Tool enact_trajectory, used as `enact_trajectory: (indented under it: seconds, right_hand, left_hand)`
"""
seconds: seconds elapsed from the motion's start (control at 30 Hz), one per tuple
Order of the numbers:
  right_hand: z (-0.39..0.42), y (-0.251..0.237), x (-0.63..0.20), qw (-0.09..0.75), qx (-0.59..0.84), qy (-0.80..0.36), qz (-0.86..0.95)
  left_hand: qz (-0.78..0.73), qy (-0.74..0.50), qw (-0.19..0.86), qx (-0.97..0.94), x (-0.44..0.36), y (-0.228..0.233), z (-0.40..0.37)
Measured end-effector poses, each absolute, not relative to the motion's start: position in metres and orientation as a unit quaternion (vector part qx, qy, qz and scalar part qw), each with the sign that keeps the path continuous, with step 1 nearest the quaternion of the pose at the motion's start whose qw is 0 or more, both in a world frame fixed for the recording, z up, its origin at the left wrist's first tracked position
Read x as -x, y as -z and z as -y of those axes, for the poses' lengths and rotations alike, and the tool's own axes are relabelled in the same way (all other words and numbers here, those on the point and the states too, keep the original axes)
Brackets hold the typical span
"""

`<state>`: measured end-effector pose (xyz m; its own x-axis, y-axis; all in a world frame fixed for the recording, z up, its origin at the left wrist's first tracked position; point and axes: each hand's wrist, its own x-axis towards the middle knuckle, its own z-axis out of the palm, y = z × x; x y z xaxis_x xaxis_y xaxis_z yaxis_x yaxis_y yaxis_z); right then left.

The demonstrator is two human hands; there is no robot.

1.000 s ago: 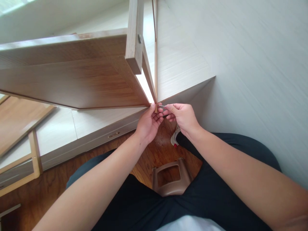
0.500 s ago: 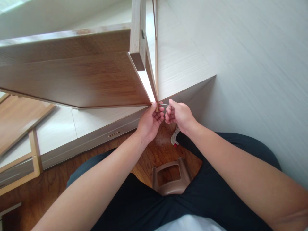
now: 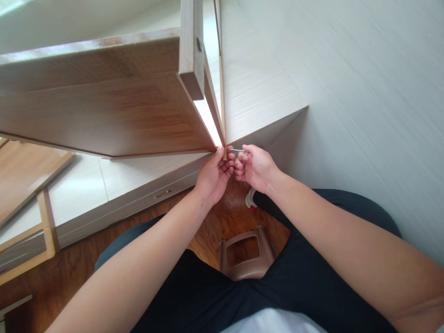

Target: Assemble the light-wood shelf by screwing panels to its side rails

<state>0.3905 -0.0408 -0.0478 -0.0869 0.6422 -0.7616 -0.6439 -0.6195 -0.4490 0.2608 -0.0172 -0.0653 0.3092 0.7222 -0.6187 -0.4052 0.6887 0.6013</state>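
A brown wooden panel (image 3: 138,111) with a framed edge stands tilted at the left. From its corner runs a narrow wooden rail (image 3: 212,95) down to my hands. My left hand (image 3: 213,178) is closed around the low end of this wood, thumb on one side and curled fingers on the other. Between thumb and fingers, my right hand (image 3: 258,166) pinches a thin metal rod (image 3: 237,150), which looks like a hex key. Its tip meets the wood beside my left fingertips, and the exact contact is too small to make out.
Pale cabinet top (image 3: 128,173) with a drawer handle (image 3: 162,194) lies under the panel. Another wooden panel (image 3: 31,171) and a wooden frame (image 3: 48,222) rest at the left. A brown plastic stool (image 3: 267,254) is between my legs; a pale wall (image 3: 364,92) rises at the right.
The view has shifted slightly, so the panel appears a little further left. My right fingers have curled slightly differently around the rod; both hands keep their hold.
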Motion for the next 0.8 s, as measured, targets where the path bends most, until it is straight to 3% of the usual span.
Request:
enact_trajectory:
  seconds: [0.37,0.8]
  right_hand:
    - [0.0475,0.0503,-0.387,0.481,0.572,-0.647,0.153]
    - [0.0486,0.053,-0.3836,0.483,0.571,-0.646,0.154]
  left_hand:
    - [-0.463,-0.344,0.795,-0.19,-0.2598,0.0671,0.0188]
    - [-0.452,-0.338,0.802,-0.198,-0.2592,0.0681,0.0183]
